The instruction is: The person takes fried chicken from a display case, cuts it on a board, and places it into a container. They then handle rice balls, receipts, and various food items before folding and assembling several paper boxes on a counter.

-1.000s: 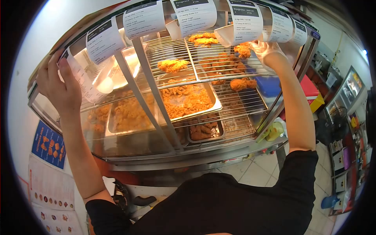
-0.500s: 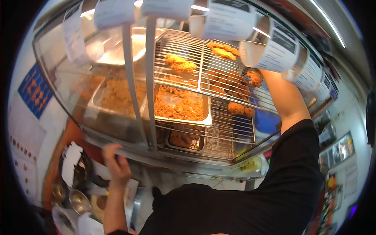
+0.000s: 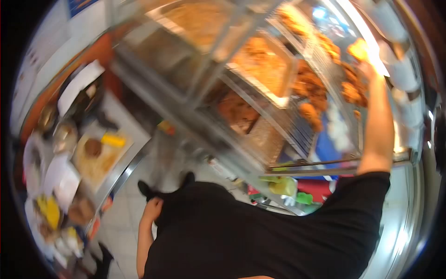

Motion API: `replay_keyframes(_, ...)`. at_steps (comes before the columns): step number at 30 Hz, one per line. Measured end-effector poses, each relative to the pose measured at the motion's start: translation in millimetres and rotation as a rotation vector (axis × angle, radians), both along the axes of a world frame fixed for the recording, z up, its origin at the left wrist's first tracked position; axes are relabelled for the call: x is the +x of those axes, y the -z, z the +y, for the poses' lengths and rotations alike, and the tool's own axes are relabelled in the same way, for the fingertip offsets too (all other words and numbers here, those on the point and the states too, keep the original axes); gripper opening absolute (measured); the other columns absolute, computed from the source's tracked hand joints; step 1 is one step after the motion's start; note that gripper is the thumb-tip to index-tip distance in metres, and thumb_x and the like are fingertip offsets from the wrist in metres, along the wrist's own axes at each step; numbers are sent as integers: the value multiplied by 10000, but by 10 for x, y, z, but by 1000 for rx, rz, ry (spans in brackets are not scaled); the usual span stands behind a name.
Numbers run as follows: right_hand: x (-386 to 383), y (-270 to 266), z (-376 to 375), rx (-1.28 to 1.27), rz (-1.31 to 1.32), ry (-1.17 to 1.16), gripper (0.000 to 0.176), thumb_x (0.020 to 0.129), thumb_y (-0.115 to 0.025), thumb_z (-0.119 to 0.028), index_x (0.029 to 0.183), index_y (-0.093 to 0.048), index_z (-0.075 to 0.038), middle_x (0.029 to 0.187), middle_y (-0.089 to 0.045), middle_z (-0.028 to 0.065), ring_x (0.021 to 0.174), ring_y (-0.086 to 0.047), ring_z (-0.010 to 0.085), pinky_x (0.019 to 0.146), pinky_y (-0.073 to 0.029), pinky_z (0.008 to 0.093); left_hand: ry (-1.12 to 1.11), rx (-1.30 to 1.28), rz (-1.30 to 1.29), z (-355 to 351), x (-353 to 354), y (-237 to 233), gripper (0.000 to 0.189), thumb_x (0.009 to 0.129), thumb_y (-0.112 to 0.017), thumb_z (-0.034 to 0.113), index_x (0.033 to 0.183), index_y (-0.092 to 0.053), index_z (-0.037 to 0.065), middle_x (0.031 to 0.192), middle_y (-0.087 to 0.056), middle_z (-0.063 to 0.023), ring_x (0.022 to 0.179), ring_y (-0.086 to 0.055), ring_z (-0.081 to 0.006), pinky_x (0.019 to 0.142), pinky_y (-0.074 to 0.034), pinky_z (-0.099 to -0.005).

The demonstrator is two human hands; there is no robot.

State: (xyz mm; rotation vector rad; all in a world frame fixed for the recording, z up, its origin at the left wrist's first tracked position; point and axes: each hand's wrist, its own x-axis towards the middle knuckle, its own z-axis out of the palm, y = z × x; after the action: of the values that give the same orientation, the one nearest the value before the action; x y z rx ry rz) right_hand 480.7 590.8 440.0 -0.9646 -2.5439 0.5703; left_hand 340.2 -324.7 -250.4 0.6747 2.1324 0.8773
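My right hand, smeared by motion, reaches into the heated display case. A bright yellow-orange piece of fried chicken shows at its fingertips, apparently in its grip. Below that hand, more fried chicken sits in the case. Longer breaded pieces lie on the wire rack to its left. A metal tray of orange-brown fried food stands further left. Down by my body, my left hand is against my black clothing. Its fingers are curled in, and whatever they may hold is hidden.
The case's metal frame and lower front edge cross between me and the food. Paper labels hang at the right. At left, a counter carries metal bowls, a board and a yellow-handled tool.
My view has turned, so the case appears tilted and further right. My right hand has come out from behind the labels. My left hand has dropped from the case front to my clothing.
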Motion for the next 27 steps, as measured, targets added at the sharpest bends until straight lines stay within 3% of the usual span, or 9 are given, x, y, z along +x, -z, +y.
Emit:
replay_keyframes(4, -450, 590, -1814, -248, 215, 56, 582, 992, -561, -368, 1516, -386, -185, 1430, -518, 69, 1278, -532, 265, 1064, -417, 452, 151, -157, -39, -18, -528, -729, 343, 929, -591, 282, 1065, -655, -26, 1106, -653, -271, 1063, -611, -438, 902, -490, -489)
replay_keyframes(6, -540, 645, -2329, -342, 323, 134, 488, 1052, -443, -101, 1527, -336, -60, 1553, -389, 38, 1298, -474, 126, 1084, -392, 235, 51, -124, 90, -174, -700, -1076, 349, 930, -598, 280, 1130, -627, -5, 1183, -628, -250, 1138, -574, -421, 957, -465, -483)
replay_keyframes(8, -141, 590, -2442, -1304, 688, -496, 518, 1041, -432, -167, 1500, -313, 39, 1538, -395, 135, 1364, -448, 268, 1133, -403, 363, 6, -95, 132, -495, -892, -1278, 360, 932, -597, 283, 1155, -619, 0, 1205, -621, -239, 1161, -564, -411, 972, -459, -480)
replay_keyframes(11, -385, 918, -3849, -887, 783, -514, 586, 1009, -505, -127, 1529, -264, -1, 1523, -395, 186, 1278, -523, 281, 1047, -493, 399, -100, 71, 146, -987, -1041, -1343, 353, 947, -590, 293, 1169, -626, 20, 1148, -653, -208, 1101, -602, -394, 954, -479, -456)
replay_keyframes(16, -1236, 2663, -5706, -1479, 675, -516, 618, 904, -668, -111, 1458, -403, -43, 1232, -609, 97, 914, -642, 177, 698, -582, 280, -90, -102, -347, -1955, -1148, -1583, 388, 972, -578, 322, 1214, -614, 21, 1192, -662, -193, 1112, -631, -345, 957, -488, -401)
replay_keyframes(18, -1935, 3267, -6798, -1063, 22, -319, 495, 837, -743, -155, 1290, -586, -29, 1057, -670, 76, 879, -646, 154, 720, -541, 282, -157, -123, -311, -2151, -1123, -1628, 388, 972, -578, 320, 1214, -613, 20, 1197, -662, -194, 1111, -635, -338, 954, -490, -400)
replay_keyframes(21, -2881, 4236, -7845, -639, -679, -771, 389, 913, -647, -224, 1251, -612, -35, 1054, -692, 139, 950, -666, 218, 846, -518, 360, -261, -141, -299, -2313, -1161, -1621, 390, 970, -581, 318, 1213, -612, 14, 1181, -669, -192, 1091, -647, -321, 935, -501, -400)
replay_keyframes(25, -3639, 5347, -8591, -273, -369, -982, 419, 886, -647, -265, 1247, -613, -55, 1169, -673, 152, 1123, -622, 333, 989, -466, 446, -349, -47, -272, -2154, -1294, -1693, 383, 969, -589, 290, 1232, -602, 11, 1174, -671, -187, 1064, -658, -306, 912, -511, -394)
replay_keyframes(27, -3928, 5705, -8596, 484, 17, -1600, 432, 872, -665, -300, 1258, -618, -111, 1276, -616, 133, 1276, -517, 324, 1112, -355, 492, -391, -21, -289, -2002, -1377, -1731, 380, 969, -594, 279, 1240, -599, 13, 1171, -672, -185, 1054, -661, -301, 903, -513, -392)
